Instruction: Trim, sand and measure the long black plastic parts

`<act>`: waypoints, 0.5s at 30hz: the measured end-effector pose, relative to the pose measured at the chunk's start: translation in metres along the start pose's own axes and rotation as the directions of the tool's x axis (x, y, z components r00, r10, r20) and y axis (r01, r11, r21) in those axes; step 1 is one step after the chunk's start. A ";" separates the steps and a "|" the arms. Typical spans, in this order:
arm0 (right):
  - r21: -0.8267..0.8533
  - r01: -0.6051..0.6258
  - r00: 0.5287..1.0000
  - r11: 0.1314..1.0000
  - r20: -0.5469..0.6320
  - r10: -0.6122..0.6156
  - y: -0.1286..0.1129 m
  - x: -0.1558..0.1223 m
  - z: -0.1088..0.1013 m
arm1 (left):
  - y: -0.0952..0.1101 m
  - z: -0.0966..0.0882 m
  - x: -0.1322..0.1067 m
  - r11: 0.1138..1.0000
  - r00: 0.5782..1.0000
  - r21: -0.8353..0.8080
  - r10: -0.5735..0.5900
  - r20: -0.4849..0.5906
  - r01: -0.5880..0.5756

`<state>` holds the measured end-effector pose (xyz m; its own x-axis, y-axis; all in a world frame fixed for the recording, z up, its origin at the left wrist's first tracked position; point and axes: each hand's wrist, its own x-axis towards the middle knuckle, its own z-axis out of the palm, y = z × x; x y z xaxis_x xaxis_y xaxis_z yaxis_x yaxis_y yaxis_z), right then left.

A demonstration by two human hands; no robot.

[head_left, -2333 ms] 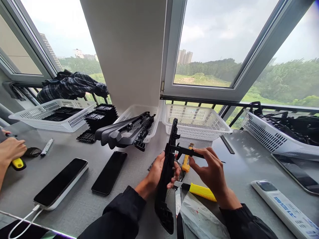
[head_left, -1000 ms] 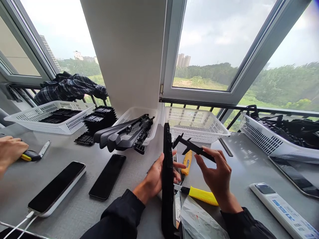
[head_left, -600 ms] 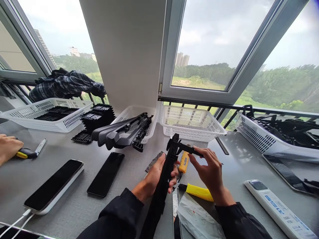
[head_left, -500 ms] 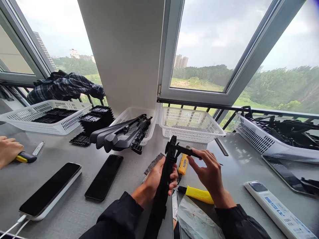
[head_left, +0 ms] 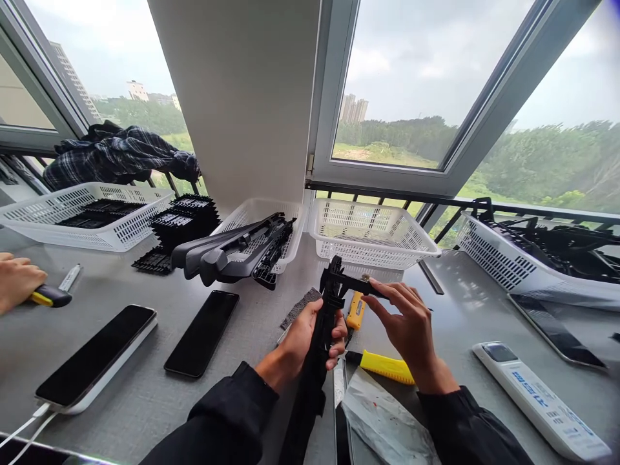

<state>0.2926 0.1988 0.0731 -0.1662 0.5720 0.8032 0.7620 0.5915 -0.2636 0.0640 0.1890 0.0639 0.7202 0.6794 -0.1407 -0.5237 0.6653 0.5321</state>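
Observation:
My left hand (head_left: 303,339) wraps round a long black plastic part (head_left: 312,381), which slants up from the bottom edge toward the baskets. At its upper end a black caliper (head_left: 361,285) lies across the part, its jaws at the part's sides. My right hand (head_left: 404,320) pinches the caliper's beam between thumb and fingers. Whether both jaws touch the part is too small to tell. Below my right hand lie a yellow-handled tool (head_left: 387,367) and a crumpled clear plastic bag (head_left: 382,413). A yellow device (head_left: 355,311) sits just behind the part.
At the left edge another person's hand (head_left: 17,284) grips a yellow-and-black handle. Along the window stand white baskets (head_left: 378,255), one with long black parts (head_left: 227,252). Black racks (head_left: 181,223) are stacked beside it. Two phones (head_left: 203,332) and a white power strip (head_left: 537,400) lie nearer.
The caliper's sliding jaw appears nearer to the black part, and my right fingers have shifted slightly left along the beam. The whole view has shifted slightly.

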 end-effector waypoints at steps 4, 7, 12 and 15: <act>-0.009 0.011 1.000 1.000 0.017 -0.011 0.000 -0.001 0.002 | 0.000 -0.001 0.001 1.000 1.000 0.000 -0.001 -0.005 0.001; -0.017 0.021 0.999 1.000 0.025 -0.021 0.001 -0.001 0.002 | 0.000 -0.003 0.001 1.000 1.000 -0.001 0.001 -0.007 -0.001; -0.006 -0.010 1.000 1.000 0.017 0.010 0.001 -0.001 0.001 | 0.000 -0.004 0.001 1.000 1.000 -0.004 0.002 -0.013 -0.002; 0.016 -0.051 0.998 0.999 0.034 0.051 0.000 -0.002 0.002 | 0.000 -0.005 0.002 1.000 1.000 0.009 0.005 -0.017 -0.004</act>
<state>0.2921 0.1990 0.0704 -0.1486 0.6204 0.7701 0.7596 0.5702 -0.3128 0.0635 0.1920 0.0590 0.7100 0.6875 -0.1522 -0.5226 0.6594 0.5404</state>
